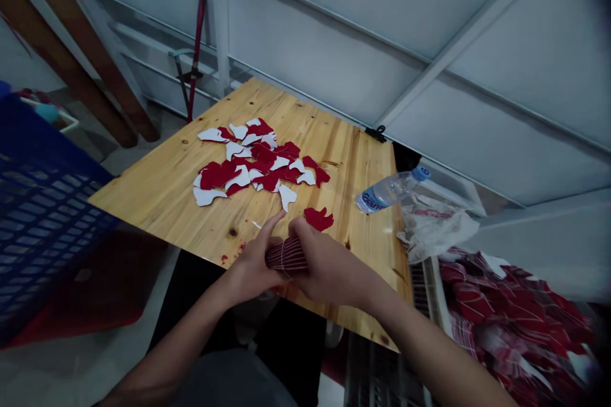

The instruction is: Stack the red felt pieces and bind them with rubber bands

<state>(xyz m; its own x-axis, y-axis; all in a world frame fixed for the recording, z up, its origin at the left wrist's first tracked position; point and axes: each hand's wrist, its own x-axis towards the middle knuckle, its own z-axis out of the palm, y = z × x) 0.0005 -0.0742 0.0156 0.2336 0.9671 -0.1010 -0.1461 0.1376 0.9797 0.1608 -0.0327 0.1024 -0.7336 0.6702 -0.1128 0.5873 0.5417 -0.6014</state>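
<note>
Both hands meet over the near edge of a wooden table (353,248). Between them is a thick stack of red-and-white layered cut pieces (285,257), its striped edges facing me. My left hand (260,261) grips the stack's left side, with the thumb stretched upward. Around the right side, the fingers of my right hand (319,261) are wrapped. A single red cut piece (319,219) lies just beyond my right hand. Farther back, a loose pile of red and white cut pieces (265,162) is spread on the tabletop.
A clear plastic bottle (389,192) lies at the table's right, near a crumpled plastic bag (436,226). A black clip (375,133) sits on the far edge. Red-and-white scraps (515,311) fill the lower right. A blue basket (42,216) stands at left; white panels rise behind.
</note>
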